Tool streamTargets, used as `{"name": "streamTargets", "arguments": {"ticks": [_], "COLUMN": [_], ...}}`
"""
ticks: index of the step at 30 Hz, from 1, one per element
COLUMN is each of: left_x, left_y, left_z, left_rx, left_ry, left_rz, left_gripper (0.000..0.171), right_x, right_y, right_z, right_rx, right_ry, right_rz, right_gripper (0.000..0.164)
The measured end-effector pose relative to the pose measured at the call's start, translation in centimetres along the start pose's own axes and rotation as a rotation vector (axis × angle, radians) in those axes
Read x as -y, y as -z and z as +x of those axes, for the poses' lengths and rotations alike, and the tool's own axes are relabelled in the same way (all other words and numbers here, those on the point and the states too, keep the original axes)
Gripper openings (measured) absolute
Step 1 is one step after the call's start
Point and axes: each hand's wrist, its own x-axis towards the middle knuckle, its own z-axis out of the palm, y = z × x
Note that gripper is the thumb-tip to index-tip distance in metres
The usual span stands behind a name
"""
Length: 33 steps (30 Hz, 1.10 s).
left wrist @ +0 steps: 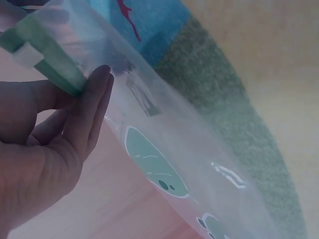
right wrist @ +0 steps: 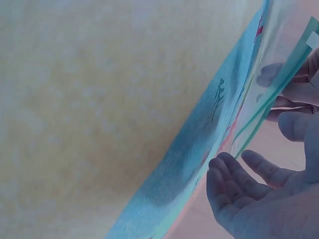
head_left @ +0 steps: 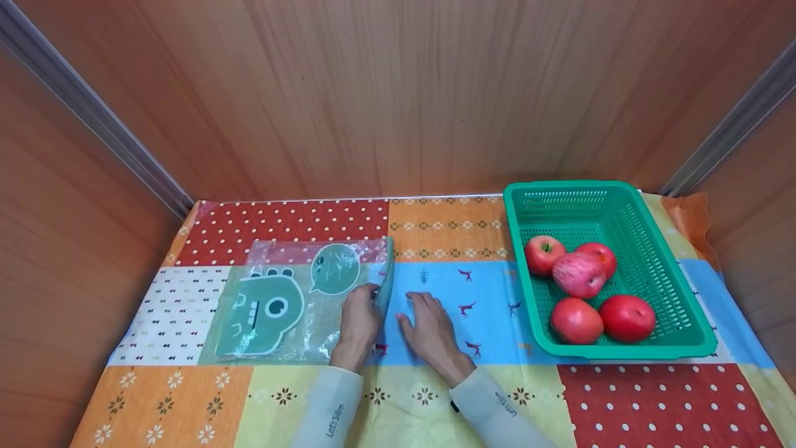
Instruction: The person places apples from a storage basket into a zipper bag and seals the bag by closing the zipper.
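A clear plastic zip bag (head_left: 264, 314) with a green cartoon monster and a speech bubble printed on it lies flat on the cloth. My left hand (head_left: 359, 318) pinches its green zip edge (head_left: 387, 274), which is raised at the bag's right side. A white slider (left wrist: 29, 56) sits on that strip in the left wrist view. Just right of the bag, my right hand (head_left: 430, 328) is held low over the blue patch, its fingers loosely bent and holding nothing. In the right wrist view the zip strip (right wrist: 271, 92) stands close beyond the right fingertips (right wrist: 227, 162).
To the right stands a green perforated basket (head_left: 622, 354) with several red apples (head_left: 578, 274) in it. A patchwork tablecloth (head_left: 186, 404) covers the table. Wood-grain panels (head_left: 435, 93) enclose the back and both sides.
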Motion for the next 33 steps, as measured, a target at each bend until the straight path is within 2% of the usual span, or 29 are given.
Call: {"name": "streamTargets", "arguments": {"ticks": [9,21,27,33], "left_x": [-0.9,-2.1,-2.3,-2.7], "left_y": [-0.3,-0.8,-1.2,-1.5], "left_z": [-0.5,-1.0,-1.2,-1.5], "left_rx": [-0.018,0.029,0.014,0.016], "left_ry": [-0.078,-0.083,-0.111,-0.121], "left_rz": [-0.035,-0.085,-0.095,-0.112], "left_gripper": [0.031,0.034,0.032,0.033], "right_x": [0.2,-0.1,-0.2,-0.4], "right_y": [0.1,0.4,0.8,0.8], "right_z": [0.4,0.9,1.3,1.5], "right_rx": [0.042,0.063,0.085,0.071], "right_ry": [-0.114,-0.240,-0.319,-0.348], "right_rz": [0.147,0.336,0.451,0.522], "right_gripper": [0.036,0.039,0.037,0.030]}}
